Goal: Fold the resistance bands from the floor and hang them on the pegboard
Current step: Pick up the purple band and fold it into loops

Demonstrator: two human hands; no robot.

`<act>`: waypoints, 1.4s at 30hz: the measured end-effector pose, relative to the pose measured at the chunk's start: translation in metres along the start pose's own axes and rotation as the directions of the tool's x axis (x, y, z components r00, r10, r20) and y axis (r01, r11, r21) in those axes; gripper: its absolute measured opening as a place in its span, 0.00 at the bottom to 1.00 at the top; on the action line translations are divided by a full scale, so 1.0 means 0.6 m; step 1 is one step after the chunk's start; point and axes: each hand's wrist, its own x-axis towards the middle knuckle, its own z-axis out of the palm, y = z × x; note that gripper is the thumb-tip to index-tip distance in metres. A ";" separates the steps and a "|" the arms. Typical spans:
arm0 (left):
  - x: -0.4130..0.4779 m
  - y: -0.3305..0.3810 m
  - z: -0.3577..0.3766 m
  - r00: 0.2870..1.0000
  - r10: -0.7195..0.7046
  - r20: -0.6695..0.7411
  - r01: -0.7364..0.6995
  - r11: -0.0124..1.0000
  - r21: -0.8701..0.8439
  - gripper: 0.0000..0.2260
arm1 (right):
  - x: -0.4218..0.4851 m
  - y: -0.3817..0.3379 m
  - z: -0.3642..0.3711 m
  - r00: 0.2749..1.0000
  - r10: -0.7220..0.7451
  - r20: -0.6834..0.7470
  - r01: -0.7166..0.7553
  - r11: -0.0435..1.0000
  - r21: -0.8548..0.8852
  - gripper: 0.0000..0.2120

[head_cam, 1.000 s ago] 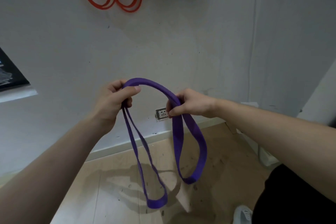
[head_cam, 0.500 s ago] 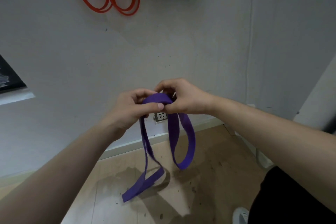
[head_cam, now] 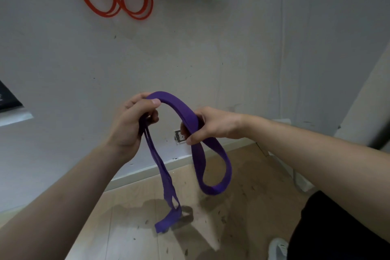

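Purple band (head_cam: pixel 177 106) between left hand (head_cam: pixel 128 125) and right hand (head_cam: pixel 214 125), fingers (head_cam: pixel 147 103) clamped on it (loops dangling)

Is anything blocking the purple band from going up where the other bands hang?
Nothing visible: only bare wall lies between the purple band and the orange bands hanging above. The pegs are out of view.

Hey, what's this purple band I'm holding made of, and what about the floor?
Purple band: likely rubber or latex with a matte finish. It is flat and limp and droops in soft loops. Floor: pale wood-look planks with visible seams and a slight sheen. I cannot tell whether they are real wood or laminate.
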 end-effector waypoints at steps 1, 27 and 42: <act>0.000 0.001 0.000 1.000 -0.009 -0.026 0.009 1.000 -0.026 0.05 | 0.000 0.002 -0.001 1.000 0.012 -0.011 -0.012 1.000 -0.017 0.09; -0.009 0.002 0.006 0.999 -0.006 0.052 -0.011 0.951 0.309 0.18 | -0.014 -0.038 -0.017 0.964 -0.184 -0.193 0.140 0.965 -0.223 0.30; 0.002 0.030 -0.027 0.958 0.128 -0.256 -0.117 0.991 0.059 0.18 | 0.019 0.087 0.049 0.948 0.314 -0.051 -0.297 0.931 0.214 0.18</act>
